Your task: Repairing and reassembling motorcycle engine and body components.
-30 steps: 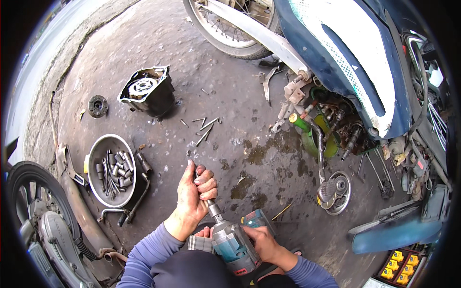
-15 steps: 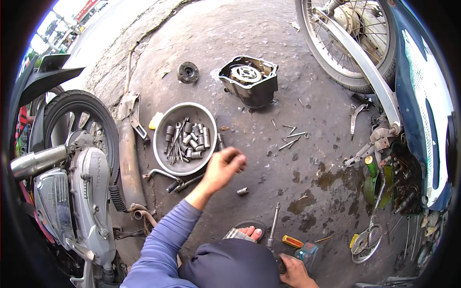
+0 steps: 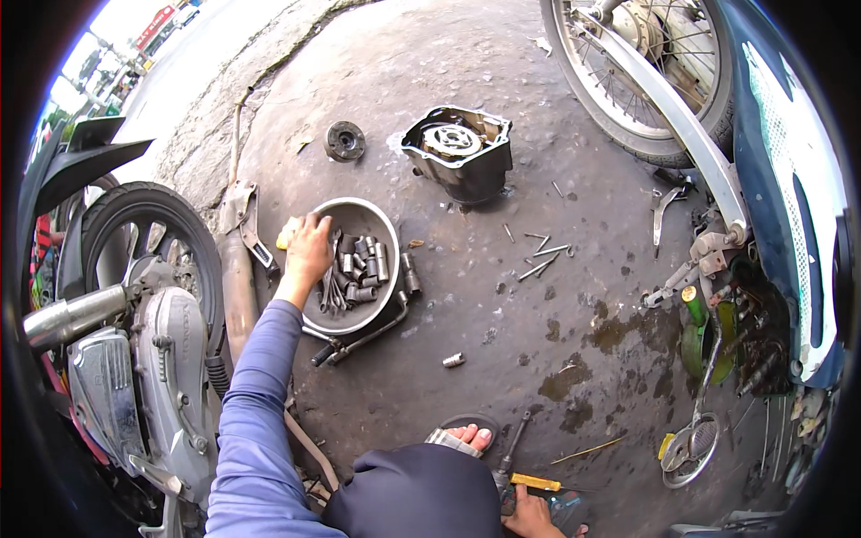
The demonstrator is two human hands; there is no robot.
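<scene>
Fisheye view from head height (rim dark), down over left hand (image 3: 309, 254), right hand (image 3: 531, 516) and ground (image 3: 448, 287)

L hand (image 3: 309, 257) was at metal bowl (image 3: 363, 215), approx its 10 o'clock, fingers (image 3: 310, 222) nr a yellow item (image 3: 284, 237). Bowl had sockets (image 3: 365, 262) in it. From bowl: loose socket (image 3: 454, 360) lay on ground (image 3: 439, 305), 4–5 o'clock; bolts (image 3: 539, 267) at 3; black casing (image 3: 466, 184) at 1–2. R hand (image 3: 531, 520) was at view's 5 o'clock, just beside yellow handle (image 3: 536, 481).
</scene>
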